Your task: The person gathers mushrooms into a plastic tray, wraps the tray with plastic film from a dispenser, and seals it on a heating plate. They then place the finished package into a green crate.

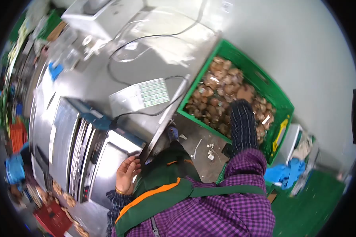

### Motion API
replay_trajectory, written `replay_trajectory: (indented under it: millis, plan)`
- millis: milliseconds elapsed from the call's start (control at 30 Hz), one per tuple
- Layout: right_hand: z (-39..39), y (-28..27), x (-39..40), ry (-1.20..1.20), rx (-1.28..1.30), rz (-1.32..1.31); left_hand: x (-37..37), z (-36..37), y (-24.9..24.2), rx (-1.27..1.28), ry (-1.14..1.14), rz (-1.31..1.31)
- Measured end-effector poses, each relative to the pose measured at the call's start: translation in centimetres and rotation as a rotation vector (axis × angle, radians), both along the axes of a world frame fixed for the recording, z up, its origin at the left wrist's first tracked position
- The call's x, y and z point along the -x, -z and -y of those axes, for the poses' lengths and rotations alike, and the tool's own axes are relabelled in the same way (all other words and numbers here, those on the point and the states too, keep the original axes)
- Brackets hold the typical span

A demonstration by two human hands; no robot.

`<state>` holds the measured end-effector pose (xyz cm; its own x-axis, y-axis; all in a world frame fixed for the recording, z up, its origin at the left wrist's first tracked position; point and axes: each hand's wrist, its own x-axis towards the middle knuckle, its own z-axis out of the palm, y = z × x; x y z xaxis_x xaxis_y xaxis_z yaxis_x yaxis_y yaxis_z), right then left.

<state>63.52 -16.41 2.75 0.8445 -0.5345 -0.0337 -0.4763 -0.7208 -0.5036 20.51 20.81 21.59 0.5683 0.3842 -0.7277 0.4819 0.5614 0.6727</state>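
Observation:
My left hand [127,174] is bare and hangs beside the edge of the metal table, near the steel scale [116,166]. Its fingers are loosely curled and apart, with nothing between them. My right arm, in a dark striped sleeve, reaches into a green crate [261,75] holding many brown mushrooms [213,100]. Around the sleeve's end lie mushrooms, and a brown piece [245,93] shows just beyond it. The fingers of that hand cannot be made out. Inside the crate's right end is a yellow object [280,135].
A sheet of green-and-white labels [153,93] and a black cable lie on the metal table [91,75]. Blue gloves [286,173] hang right of the crate. A red container [53,219] stands lower left. White scraps [211,155] litter the floor.

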Motion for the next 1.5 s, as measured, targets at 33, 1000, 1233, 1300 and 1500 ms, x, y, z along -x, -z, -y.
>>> replay_trajectory:
  millis: [33, 1000, 1233, 1300, 1500]
  plan:
    - [-0.5, -1.1, 1.0, -0.049, 0.106, -0.022, 0.4, -0.3, -0.1, -0.003, -0.02, 0.005]
    - [-46.7, -20.3, 58.9, -2.081, -0.812, -1.149, 48.2, -34.4, 20.8, -0.9, -1.039, -0.492]
    - [-48.9, -20.8, 63.3, -2.181, -0.751, -1.123, 47.3, -35.6, 20.6, -0.818, -1.111, -0.459]
    - [-49.4, -20.1, 65.0, -2.232, -0.73, -1.066, 48.6, -33.3, 21.7, -0.803, -1.126, -0.421]
    - [-53.1, -13.0, 70.7, -2.356, -0.598, -0.57, 53.3, -21.9, 20.5, -0.654, -1.201, -0.414]
